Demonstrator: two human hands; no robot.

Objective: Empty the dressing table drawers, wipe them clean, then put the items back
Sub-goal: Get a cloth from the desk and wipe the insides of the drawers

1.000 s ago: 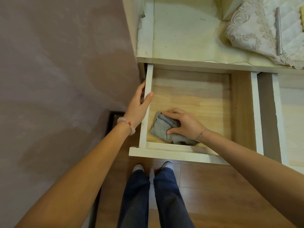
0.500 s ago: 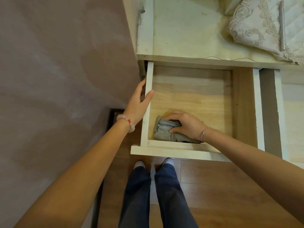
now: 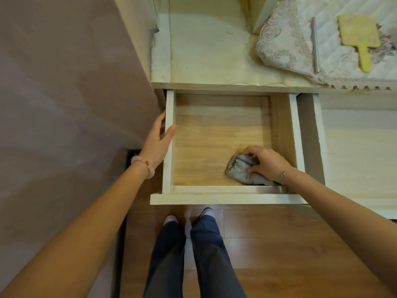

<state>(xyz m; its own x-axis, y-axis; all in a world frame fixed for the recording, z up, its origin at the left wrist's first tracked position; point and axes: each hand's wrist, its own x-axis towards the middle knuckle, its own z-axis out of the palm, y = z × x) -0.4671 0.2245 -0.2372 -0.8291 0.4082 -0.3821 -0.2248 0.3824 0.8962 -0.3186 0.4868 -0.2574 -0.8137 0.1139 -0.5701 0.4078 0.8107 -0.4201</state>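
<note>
Broadly, the dressing table (image 3: 214,50) fills the upper half of the head view, with one drawer (image 3: 214,134) pulled well out over the wooden floor (image 3: 279,244) and a second drawer (image 3: 356,151) open just to its right. On the tabletop a lace cover (image 3: 285,46) lies at the far right, carrying a yellow paddle-shaped item (image 3: 361,35) and a thin rod (image 3: 314,44); whether these came out of the drawers I cannot tell. The left hand (image 3: 158,143) steadies the pulled-out drawer, thumb hooked over the top of its left wall and fingers down the outside, pinching the board. The right hand (image 3: 268,162) is inside, fingers curled over a bunched grey rag (image 3: 240,171) and pressing it to the drawer bottom near the front right corner. Nothing but the rag lies in this drawer, so emptying looks done here and wiping is under way. The visible part of the second drawer also shows bare board, though I cannot say whether it has been wiped. Putting the items back is all left to do.
</note>
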